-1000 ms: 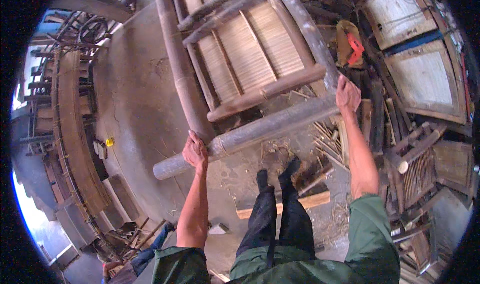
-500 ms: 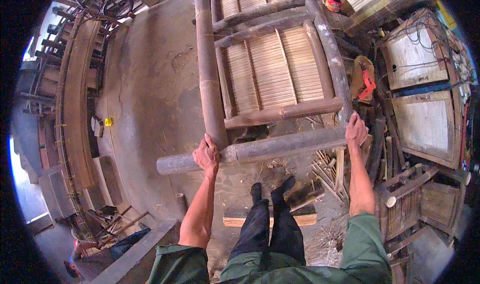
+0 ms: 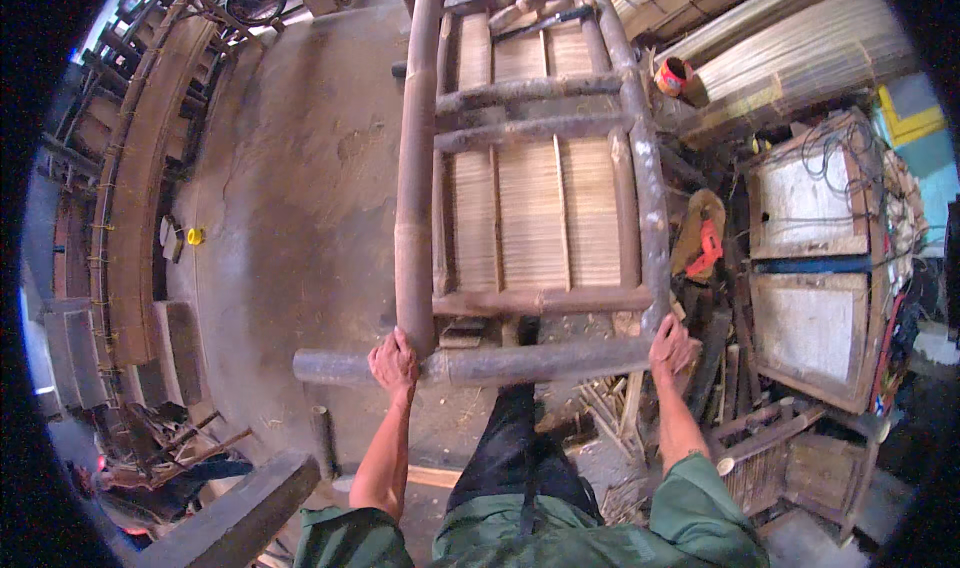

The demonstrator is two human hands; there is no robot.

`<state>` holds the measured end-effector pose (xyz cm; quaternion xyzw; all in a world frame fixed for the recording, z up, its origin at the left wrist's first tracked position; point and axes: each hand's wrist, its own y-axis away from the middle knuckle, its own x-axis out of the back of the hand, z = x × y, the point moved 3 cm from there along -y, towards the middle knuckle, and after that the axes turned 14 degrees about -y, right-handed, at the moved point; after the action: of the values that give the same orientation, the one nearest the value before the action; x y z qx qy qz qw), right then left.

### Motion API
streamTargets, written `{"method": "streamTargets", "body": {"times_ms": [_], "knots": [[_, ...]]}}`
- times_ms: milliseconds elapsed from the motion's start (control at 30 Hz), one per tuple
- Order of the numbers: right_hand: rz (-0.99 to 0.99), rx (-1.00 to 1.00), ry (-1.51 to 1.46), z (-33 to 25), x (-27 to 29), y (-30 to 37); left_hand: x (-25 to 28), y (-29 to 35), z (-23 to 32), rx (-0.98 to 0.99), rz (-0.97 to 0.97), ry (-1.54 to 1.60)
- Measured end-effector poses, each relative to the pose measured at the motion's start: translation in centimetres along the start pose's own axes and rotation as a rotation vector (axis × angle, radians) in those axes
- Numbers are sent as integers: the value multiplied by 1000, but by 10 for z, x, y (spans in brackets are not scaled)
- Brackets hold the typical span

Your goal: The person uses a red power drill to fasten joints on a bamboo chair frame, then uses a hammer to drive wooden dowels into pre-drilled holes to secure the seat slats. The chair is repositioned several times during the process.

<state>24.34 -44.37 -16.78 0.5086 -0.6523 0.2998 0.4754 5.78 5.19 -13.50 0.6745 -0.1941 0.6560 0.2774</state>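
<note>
Well to the left of the left hand runs a long, flat brown panel edged with a lashed dark pole point(image 3: 150, 208). Between it and the hands, on the grey-brown concrete floor point(image 3: 300, 168), sits a small bright yellow ring-shaped object point(image 3: 196, 236).

The person's left hand point(image 3: 395, 360) is closed over a thick, round, grey-brown bamboo crosspole point(image 3: 540, 362), beside the near end of the frame's left rail; the pole's cut end sticks out past that hand. Stretching away beyond both hands is the dark bamboo frame point(image 3: 540, 128), its round rails smooth and brown on the left, mottled with pale patches on the right. Inside it, pale straw-coloured slatted panels point(image 3: 527, 208) are crossed by thin ribs.

The right hand point(image 3: 673, 350) grips the crosspole's right end, near the right rail; its fingertips are partly hidden.

Farther out beyond the right hand stands a red cylindrical can point(image 3: 672, 75) with a printed yellow-and-red label, its lettering too small to read. Closer, just beyond that hand, lies an orange-red power tool point(image 3: 708, 246). Right of it stands a wooden cabinet with whitish panels point(image 3: 808, 328).
</note>
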Motion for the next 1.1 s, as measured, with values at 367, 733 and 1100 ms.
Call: {"method": "streamTargets", "body": {"times_ms": [367,733,1100], "knots": [[-129,-212,-184,-7,15,-40,3,-16,21,-1,22,167],[-101,770,-319,-290,-29,-334,36,-137,299,-408,7,447],[321,1391,187,-500,-133,-494,-69,-259,413,-480,37,88]]}}
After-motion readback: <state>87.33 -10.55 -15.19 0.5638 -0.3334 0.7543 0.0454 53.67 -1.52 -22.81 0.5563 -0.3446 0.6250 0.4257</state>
